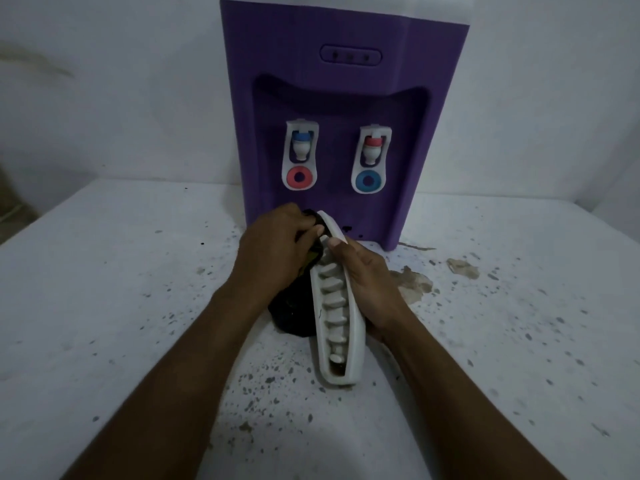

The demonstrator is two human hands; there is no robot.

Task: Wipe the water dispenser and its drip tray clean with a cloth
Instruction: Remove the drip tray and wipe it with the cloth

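Observation:
A purple water dispenser [341,109] stands at the back of the white table, with two white taps on its front. In front of it my right hand [372,285] grips the white slatted drip tray [337,320], held on edge and lifted off the table, thumb on its upper rim. My left hand [273,247] holds a dark cloth [294,317] bunched against the tray's far end. The rest of the cloth hangs down behind the tray to the tabletop.
The white table [121,306] is speckled with dark spots, and brownish stains [415,282] lie to the right of the tray near the dispenser's foot. A pale wall [121,81] stands close behind the dispenser.

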